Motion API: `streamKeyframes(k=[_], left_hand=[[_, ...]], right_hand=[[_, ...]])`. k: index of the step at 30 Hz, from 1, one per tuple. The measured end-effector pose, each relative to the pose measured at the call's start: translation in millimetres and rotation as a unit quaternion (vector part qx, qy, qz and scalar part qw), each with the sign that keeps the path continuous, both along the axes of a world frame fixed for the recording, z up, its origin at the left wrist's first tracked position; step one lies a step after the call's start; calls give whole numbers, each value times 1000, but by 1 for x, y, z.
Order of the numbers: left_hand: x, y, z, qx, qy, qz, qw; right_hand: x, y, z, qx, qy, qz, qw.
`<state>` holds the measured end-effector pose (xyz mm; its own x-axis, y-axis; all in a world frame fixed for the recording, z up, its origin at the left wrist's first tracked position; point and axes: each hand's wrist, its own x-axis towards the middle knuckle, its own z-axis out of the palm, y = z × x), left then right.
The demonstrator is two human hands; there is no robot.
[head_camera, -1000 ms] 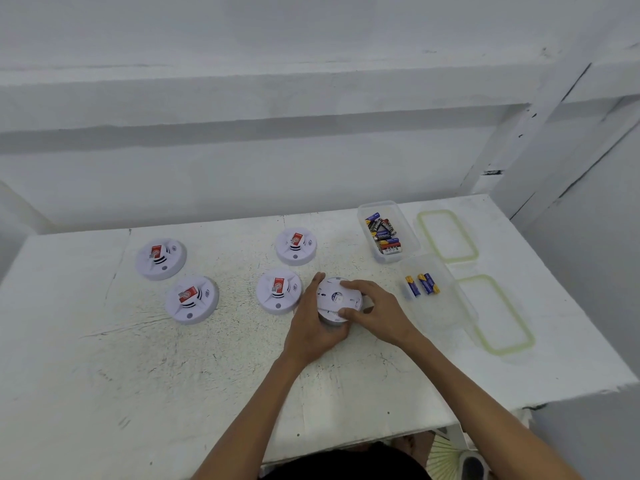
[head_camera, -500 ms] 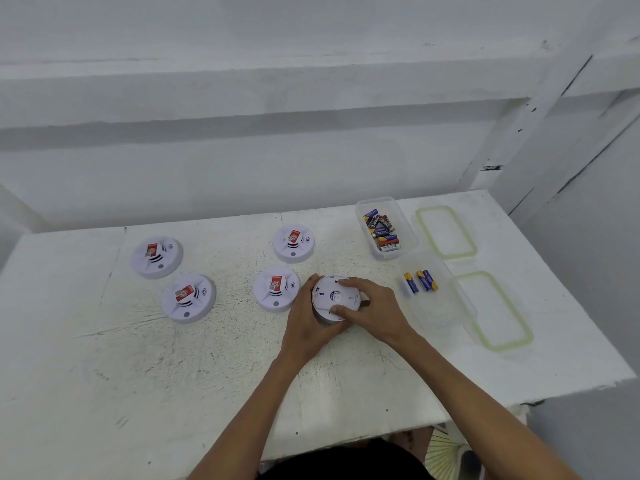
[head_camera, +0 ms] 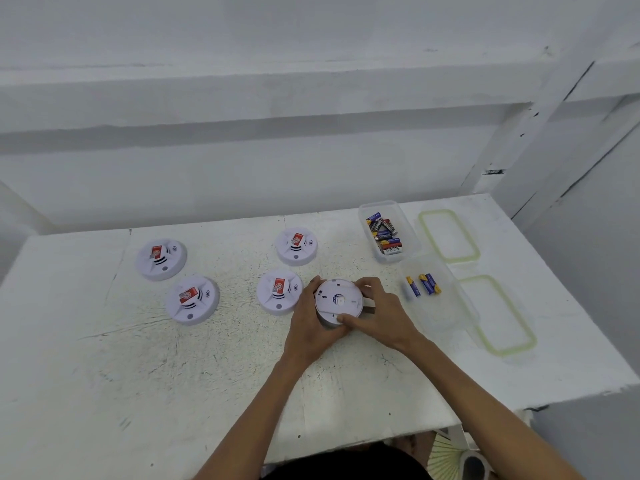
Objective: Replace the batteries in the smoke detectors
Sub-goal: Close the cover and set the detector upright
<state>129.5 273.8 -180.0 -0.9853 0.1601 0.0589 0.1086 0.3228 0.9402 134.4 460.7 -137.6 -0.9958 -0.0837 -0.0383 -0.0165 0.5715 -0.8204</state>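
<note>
We find the work at the opening stage on one unit. A smoke detector (head_camera: 338,303) lies back-side up on the bench (head_camera: 104,375), just right of the near-centre face-up detector (head_camera: 280,291), and both hands are on it. We judge the back plate is being twisted or prised off to reach the battery bay — no batteries are exposed yet.

The left hand (head_camera: 309,327) cups the unit's left rim, its fingers closed against the edge. The right hand (head_camera: 379,315) spans the right side: its fingers (head_camera: 363,283) hook over the far rim and its thumb presses the near edge, so the unit is clamped between the two hands.

The next move, in our judgement, calls for a counter-turn — one hand bracing the body, the other rotating the plate. Four other detectors sit face up, seemingly untouched. Right of the hands, the far tub (head_camera: 412,237) holds many batteries and the near tub (head_camera: 460,306) only a few.
</note>
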Motion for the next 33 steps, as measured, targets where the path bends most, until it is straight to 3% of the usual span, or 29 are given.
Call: streamKeyframes(k=[8,21,27,29,33], left_hand=[[0,0,3,-3,8,0,1000],[2,-2,-5,-25,5,13,1000],[5,0,5,12,9,25,1000],[6,-1,9,32,3,37,999],[7,-3,17,55,-3,41,998]], right_hand=[[-5,0,3,23,9,4,1000],[-1,-15,-2,228,75,-29,970],[9,0,3,134,48,23,990],[13,8,3,70,55,70,994],[17,13,5,41,92,93,991]])
